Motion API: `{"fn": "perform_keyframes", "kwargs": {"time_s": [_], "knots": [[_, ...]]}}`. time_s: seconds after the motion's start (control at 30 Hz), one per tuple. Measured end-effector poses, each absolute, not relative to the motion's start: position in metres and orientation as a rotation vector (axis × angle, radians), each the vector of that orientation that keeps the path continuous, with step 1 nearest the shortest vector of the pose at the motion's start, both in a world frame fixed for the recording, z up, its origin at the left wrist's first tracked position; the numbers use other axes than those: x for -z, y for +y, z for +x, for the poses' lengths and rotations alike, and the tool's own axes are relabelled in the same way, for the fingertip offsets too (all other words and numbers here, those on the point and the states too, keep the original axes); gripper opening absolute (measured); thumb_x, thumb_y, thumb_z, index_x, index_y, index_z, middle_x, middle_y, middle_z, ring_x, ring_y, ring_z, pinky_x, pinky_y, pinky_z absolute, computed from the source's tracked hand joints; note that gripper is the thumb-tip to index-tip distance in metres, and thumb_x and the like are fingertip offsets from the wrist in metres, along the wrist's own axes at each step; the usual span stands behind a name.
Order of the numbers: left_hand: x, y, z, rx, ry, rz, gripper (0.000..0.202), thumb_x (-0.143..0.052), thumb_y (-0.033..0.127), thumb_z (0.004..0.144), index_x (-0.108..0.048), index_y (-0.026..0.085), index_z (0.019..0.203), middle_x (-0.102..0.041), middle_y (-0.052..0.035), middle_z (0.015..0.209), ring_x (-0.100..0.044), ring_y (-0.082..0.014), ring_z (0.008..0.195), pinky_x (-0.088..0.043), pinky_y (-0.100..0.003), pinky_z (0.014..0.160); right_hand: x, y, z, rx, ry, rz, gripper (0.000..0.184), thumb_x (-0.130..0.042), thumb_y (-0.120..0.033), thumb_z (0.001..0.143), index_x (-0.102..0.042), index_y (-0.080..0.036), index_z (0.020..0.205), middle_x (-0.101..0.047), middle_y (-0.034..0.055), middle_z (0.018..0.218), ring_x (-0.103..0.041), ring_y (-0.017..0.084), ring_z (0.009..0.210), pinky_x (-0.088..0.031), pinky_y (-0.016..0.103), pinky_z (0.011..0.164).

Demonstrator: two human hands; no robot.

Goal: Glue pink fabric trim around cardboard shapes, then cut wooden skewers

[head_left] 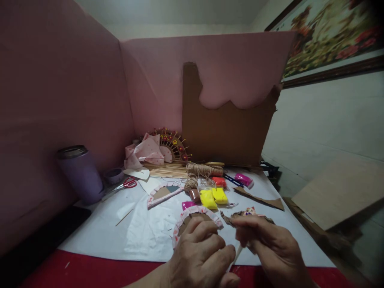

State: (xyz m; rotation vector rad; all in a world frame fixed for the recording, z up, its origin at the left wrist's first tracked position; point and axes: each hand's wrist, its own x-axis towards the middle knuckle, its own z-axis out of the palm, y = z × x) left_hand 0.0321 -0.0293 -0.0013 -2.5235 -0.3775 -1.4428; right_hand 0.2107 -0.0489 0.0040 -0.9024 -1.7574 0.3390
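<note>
My left hand [201,252] is closed on a curved cardboard piece edged with pink patterned fabric [195,214], pressing it to the white sheet [150,232]. Close beside it, my right hand [267,244] is pinched around a thin pale stick [237,254] whose tip points toward my left hand. A crumpled brown scrap with a small coloured bit [247,213] lies just beyond my right fingers. Another fabric-edged cardboard arc [163,194] lies farther back.
Packets of yellow [213,197], red and pink clay, a ball of twine [204,170], skewers, red scissors [127,184], a purple tumbler [79,172] and a fan-shaped skewer craft [172,146] crowd the back. Pink walls and a cardboard sheet [225,132] enclose the table.
</note>
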Motion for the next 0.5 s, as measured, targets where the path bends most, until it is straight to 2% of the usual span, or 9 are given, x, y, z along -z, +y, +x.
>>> {"fn": "perform_keyframes", "kwargs": {"time_s": [0.1,0.17,0.37,0.5], "knots": [[0.003,-0.028,0.032,1.468,-0.368,-2.538,0.045,-0.026,0.035,0.094,-0.062,0.012,0.082,-0.061,-0.0052,0.059,-0.053,-0.0193,0.071,-0.039,-0.035,0.071,-0.003,-0.050,0.209,-0.323,-1.769,-0.954,0.009,-0.058,-0.019,0.083,-0.063,-0.023,0.077,-0.058,-0.0044,0.056,-0.052,0.009,0.046,-0.043,0.017,0.045],[0.004,-0.027,0.031,1.485,-0.360,-2.549,0.046,-0.025,0.035,0.094,-0.062,0.012,0.081,-0.061,-0.0058,0.058,-0.053,-0.0200,0.072,-0.039,-0.036,0.071,-0.004,-0.048,0.207,-0.327,-1.783,-1.003,0.016,-0.061,-0.024,0.081,-0.061,-0.021,0.066,-0.058,-0.0033,0.056,-0.052,0.010,0.048,-0.042,0.019,0.048],[-0.003,-0.029,0.027,1.492,-0.422,-2.602,0.043,-0.027,0.033,0.093,-0.062,0.012,0.083,-0.061,-0.0061,0.060,-0.053,-0.0199,0.072,-0.039,-0.036,0.070,-0.025,-0.044,0.193,-0.777,-1.691,-1.049,0.016,-0.054,-0.030,0.086,-0.058,-0.020,0.074,-0.057,-0.0020,0.064,-0.054,0.012,0.058,-0.044,0.021,0.055],[-0.009,-0.030,0.022,1.510,-0.450,-2.639,0.038,-0.030,0.033,0.093,-0.063,0.014,0.088,-0.063,-0.0066,0.064,-0.054,-0.0201,0.073,-0.039,-0.036,0.070,-0.034,-0.038,0.182,-0.932,-1.678,-1.024,0.024,-0.050,-0.034,0.089,-0.051,-0.019,0.071,-0.048,-0.0038,0.063,-0.044,0.010,0.058,-0.038,0.020,0.053]]}}
